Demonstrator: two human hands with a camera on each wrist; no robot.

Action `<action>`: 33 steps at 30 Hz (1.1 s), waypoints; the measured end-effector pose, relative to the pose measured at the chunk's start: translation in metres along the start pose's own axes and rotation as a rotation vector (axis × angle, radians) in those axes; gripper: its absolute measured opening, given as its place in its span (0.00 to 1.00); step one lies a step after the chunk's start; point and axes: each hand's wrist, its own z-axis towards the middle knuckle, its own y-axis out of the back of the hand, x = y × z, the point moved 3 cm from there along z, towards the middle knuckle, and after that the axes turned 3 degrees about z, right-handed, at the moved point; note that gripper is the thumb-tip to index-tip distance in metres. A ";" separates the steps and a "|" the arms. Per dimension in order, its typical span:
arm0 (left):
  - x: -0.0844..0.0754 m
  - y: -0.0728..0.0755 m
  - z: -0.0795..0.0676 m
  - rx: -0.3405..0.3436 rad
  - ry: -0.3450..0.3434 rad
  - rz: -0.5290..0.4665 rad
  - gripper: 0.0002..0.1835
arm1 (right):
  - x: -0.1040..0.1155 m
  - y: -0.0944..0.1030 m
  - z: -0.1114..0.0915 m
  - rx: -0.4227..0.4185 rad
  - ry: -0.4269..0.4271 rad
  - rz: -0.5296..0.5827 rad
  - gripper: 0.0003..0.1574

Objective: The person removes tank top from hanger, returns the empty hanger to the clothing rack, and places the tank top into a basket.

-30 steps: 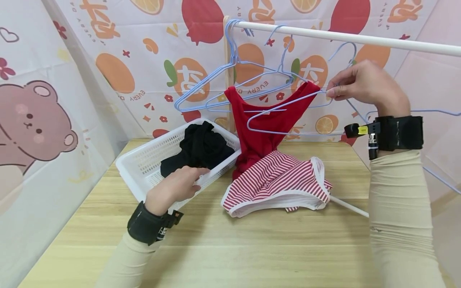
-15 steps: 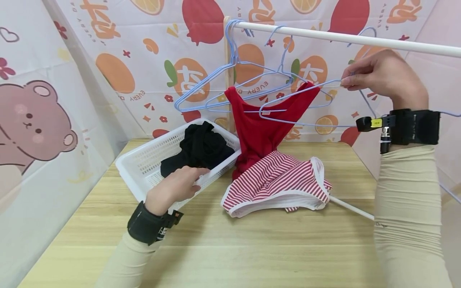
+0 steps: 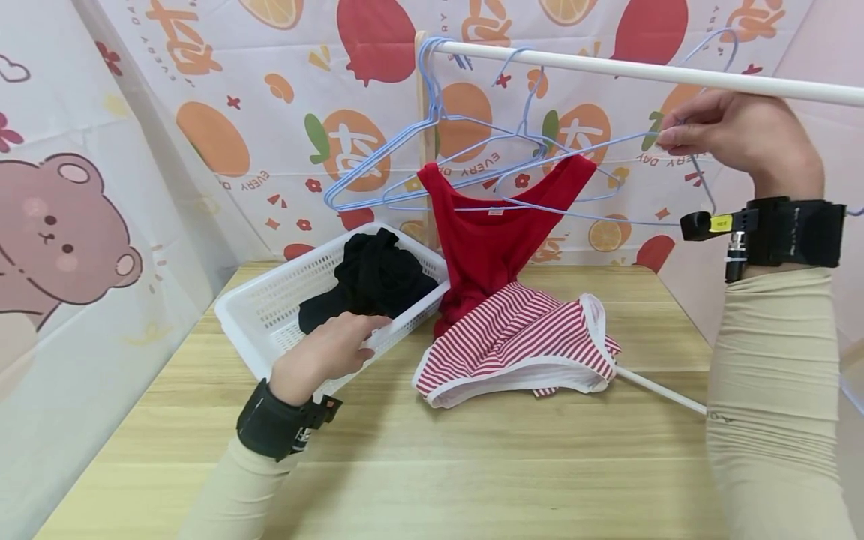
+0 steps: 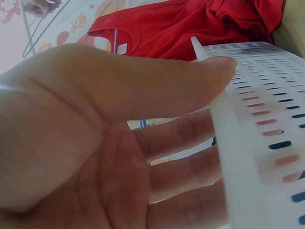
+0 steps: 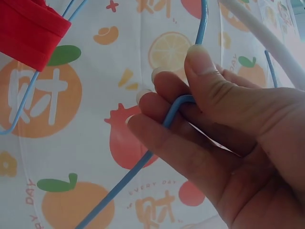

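My left hand holds the near side of a white perforated plastic basket. In the left wrist view its thumb lies on the outer wall and the fingers reach behind the rim. A heap of black clothing lies in the basket. Up at the right, my right hand pinches a bare blue wire hanger just below its hook, close to the white rail. A red tank top hangs from another blue hanger at centre, its lower part behind striped cloth.
Red-and-white striped briefs with white trim lie on the wooden table, touching the red top. Several blue hangers hang at the rail's left end by a wooden post. A white rod shows beside the briefs.
My right hand has moved right and up with the hanger, whose hook now rises above the rail in the head view. The left hand and basket stay put.
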 end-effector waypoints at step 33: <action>0.001 -0.001 -0.001 -0.010 -0.013 0.006 0.27 | -0.025 0.008 -0.037 -0.070 0.106 0.173 0.10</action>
